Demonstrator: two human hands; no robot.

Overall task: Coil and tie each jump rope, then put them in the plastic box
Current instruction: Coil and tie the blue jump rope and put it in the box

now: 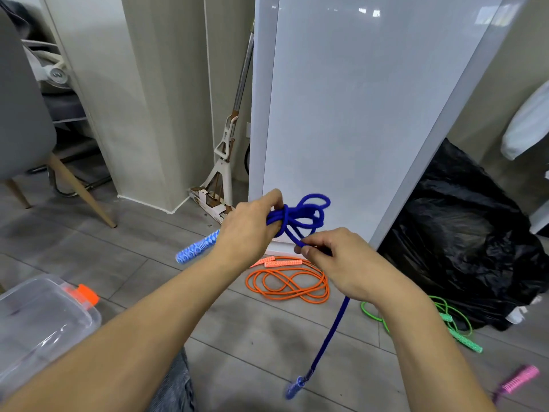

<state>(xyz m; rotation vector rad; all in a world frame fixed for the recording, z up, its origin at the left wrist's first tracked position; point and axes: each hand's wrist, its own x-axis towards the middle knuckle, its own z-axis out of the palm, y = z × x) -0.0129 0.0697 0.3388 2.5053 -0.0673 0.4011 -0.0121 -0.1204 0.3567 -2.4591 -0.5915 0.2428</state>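
My left hand (248, 230) grips a coiled bundle of the blue jump rope (306, 215) in the air; one blue patterned handle (196, 248) sticks out below that hand. My right hand (335, 257) pinches a strand of the same rope just under the coil, and the rope's tail hangs down to its other handle (295, 386) near the floor. An orange jump rope (288, 282) lies loosely looped on the floor beneath my hands. A green jump rope (451, 322) lies to the right. The clear plastic box (44, 325) with an orange latch sits at the lower left.
A pink handle (520, 379) lies at the lower right. A black rubbish bag (463, 233) sits to the right, a tall white panel (356, 114) stands ahead, a mop (222, 162) leans in the corner, and a grey chair (23, 114) is at left.
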